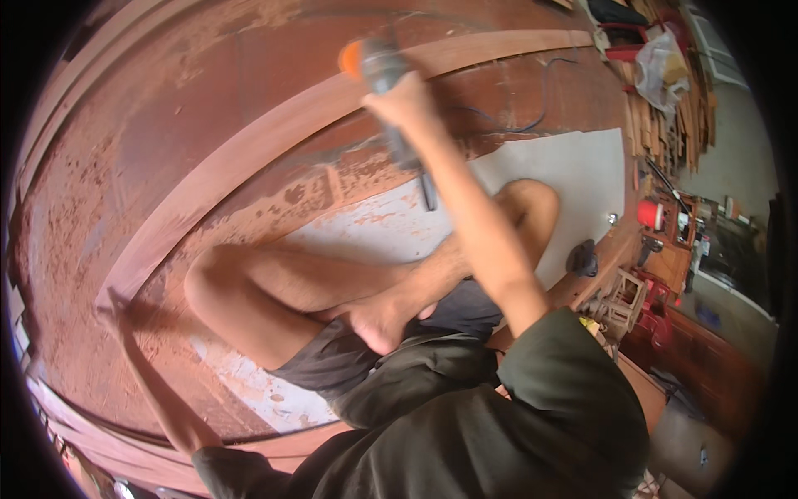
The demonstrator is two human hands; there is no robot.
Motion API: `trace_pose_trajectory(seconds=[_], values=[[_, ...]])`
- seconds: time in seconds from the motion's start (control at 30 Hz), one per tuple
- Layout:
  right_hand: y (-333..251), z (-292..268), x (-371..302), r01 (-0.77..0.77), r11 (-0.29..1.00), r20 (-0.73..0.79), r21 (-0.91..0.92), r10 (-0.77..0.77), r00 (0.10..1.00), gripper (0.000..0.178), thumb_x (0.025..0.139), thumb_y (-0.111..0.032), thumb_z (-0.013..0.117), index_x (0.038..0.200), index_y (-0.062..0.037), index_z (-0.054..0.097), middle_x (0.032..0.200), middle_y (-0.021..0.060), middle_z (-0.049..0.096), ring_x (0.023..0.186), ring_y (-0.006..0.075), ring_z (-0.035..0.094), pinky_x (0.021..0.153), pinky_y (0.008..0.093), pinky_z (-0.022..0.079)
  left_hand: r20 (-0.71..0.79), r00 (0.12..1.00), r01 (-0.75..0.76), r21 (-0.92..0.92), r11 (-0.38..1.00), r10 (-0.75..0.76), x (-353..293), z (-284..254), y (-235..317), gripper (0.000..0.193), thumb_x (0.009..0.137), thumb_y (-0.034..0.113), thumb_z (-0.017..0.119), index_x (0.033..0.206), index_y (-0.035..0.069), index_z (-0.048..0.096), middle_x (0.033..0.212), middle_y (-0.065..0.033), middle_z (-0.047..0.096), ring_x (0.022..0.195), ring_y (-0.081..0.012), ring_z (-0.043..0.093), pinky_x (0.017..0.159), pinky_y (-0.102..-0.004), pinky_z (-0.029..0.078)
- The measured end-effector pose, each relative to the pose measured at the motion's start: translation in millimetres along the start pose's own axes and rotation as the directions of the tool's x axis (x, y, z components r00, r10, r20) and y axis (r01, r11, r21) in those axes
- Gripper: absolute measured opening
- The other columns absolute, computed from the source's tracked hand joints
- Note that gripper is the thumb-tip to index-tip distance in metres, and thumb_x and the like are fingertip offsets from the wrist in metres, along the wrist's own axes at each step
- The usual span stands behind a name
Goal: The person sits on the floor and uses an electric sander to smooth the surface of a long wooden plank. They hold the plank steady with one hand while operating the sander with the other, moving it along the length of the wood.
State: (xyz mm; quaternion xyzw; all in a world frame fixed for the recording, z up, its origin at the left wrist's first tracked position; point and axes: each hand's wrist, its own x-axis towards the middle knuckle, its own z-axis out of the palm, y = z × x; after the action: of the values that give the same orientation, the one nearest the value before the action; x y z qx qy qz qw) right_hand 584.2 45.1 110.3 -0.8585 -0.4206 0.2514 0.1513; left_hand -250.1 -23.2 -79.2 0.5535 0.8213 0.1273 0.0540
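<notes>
Dusty floor [283, 62] bears a plank [249, 145], a see-through bag [662, 71] nearby.

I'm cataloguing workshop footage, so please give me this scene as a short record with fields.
Posture: person seated, legs folded, on a pale sheet
Right hand: grip closed around a grey power tool with an orange end
Left hand: at the lower left end of a long wooden plank; exact grip unclear
Tool position: over the plank in this view; contact cannot be told
Floor: reddish-brown, with wood dust scattered about
Off to the right: wooden strips and a translucent plastic bag
</notes>
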Motion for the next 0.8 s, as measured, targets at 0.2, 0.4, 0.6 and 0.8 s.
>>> trace_pose_trajectory(seconds=[0.2,0.4,0.6,0.8], values=[[-73.8,66.1,-84.5,0.195,0.98,0.225,0.049,-0.201,0.953,0.063,0.07,-0.015,0.079,0.12,0.0129,0.053,0.096,0.0282,0.071,0.089,0.0402,0.073,0.078,0.0436,0.061,-0.06,0.992,0.112,0.028,0.993,-0.11,-7.7,10.1,-2.3,0.102,0.086,0.074,0.063,0.138,-0.013,0.051,0.151,-0.0356,0.037,0.143,-0.0438,0.032,0.12,-0.0521,0.029],[-82.0,93.5,-105.6,0.368,0.929,0.347,0.043,-0.359,0.867,0.079,0.071,-0.014,0.078,0.133,0.0204,0.043,0.09,0.0301,0.07,0.084,0.0402,0.073,0.077,0.0441,0.062,-0.084,0.988,0.14,0.161,0.977,-0.128,8.9,-11.1,-19.8,0.109,0.081,0.078,0.065,0.142,-0.01,0.047,0.157,-0.0314,0.029,0.148,-0.0409,0.023,0.122,-0.0502,0.027],[-14.1,-6.4,-38.1,0.115,0.987,0.277,-0.116,-0.079,0.958,0.067,0.066,-0.027,0.084,0.118,0.0052,0.056,0.101,0.0235,0.073,0.093,0.0334,0.074,0.083,0.0396,0.061,-0.002,0.977,0.215,0.049,0.975,-0.215,-22.2,-24.5,24.9,0.109,0.084,0.08,0.061,0.148,-0.007,0.042,0.162,-0.0284,0.021,0.151,-0.0406,0.017,0.123,-0.0494,0.024],[73.5,-81.5,55.3,-0.096,0.982,0.037,-0.165,0.104,0.994,0.063,0.062,-0.037,0.088,0.108,0.002,0.072,0.108,0.0238,0.074,0.099,0.0317,0.074,0.089,0.0387,0.058,-0.078,0.997,0.013,0.133,0.991,-0.002,4.2,4.0,-5.3,0.096,0.087,0.08,0.055,0.127,-0.007,0.063,0.149,-0.0321,0.044,0.145,-0.0419,0.027,0.121,-0.0496,0.027]])
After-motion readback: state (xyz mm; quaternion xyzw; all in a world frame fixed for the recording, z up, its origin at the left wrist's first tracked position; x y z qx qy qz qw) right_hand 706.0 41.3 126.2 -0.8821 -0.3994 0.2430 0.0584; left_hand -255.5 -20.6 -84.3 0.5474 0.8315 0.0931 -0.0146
